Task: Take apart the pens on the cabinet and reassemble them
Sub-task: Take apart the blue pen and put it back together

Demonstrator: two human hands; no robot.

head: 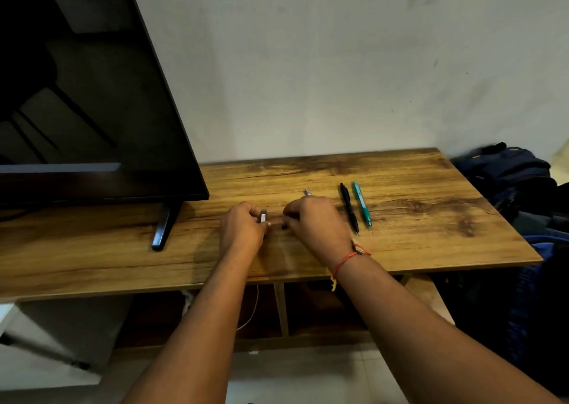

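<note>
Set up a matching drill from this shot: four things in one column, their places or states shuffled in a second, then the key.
Things
1. black pen
2. teal pen
3. television
4. left hand

Places or states
A. stands at the left end of the cabinet
B. lies farthest right of the pens
C. grips a small pen piece
D. lies between the right hand and the teal pen

Pairs: 1-D, 2-B, 3-A, 4-C
</note>
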